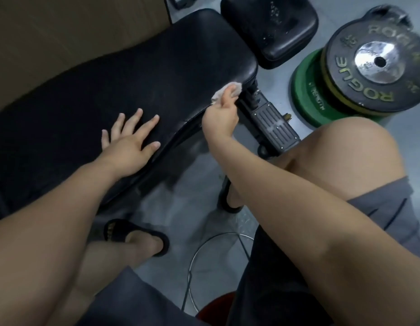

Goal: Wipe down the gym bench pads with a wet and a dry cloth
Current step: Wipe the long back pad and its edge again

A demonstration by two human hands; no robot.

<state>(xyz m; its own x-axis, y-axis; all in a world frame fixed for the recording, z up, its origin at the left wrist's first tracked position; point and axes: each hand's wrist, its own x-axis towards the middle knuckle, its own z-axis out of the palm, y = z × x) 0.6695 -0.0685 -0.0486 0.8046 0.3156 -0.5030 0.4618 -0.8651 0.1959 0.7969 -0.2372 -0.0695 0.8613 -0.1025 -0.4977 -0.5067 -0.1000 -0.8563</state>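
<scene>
A long black bench pad runs from the lower left up to the top centre. A smaller black seat pad lies beyond its far end. My left hand rests flat on the long pad with its fingers spread and holds nothing. My right hand presses a small white cloth against the pad's right side edge near its far corner. Only one cloth is in view.
A stack of weight plates, black on green, stands on the grey floor at the right. The bench's metal frame with a ribbed step sits under the pad's corner. My bare knees, sandalled feet and a chrome stool ring fill the foreground.
</scene>
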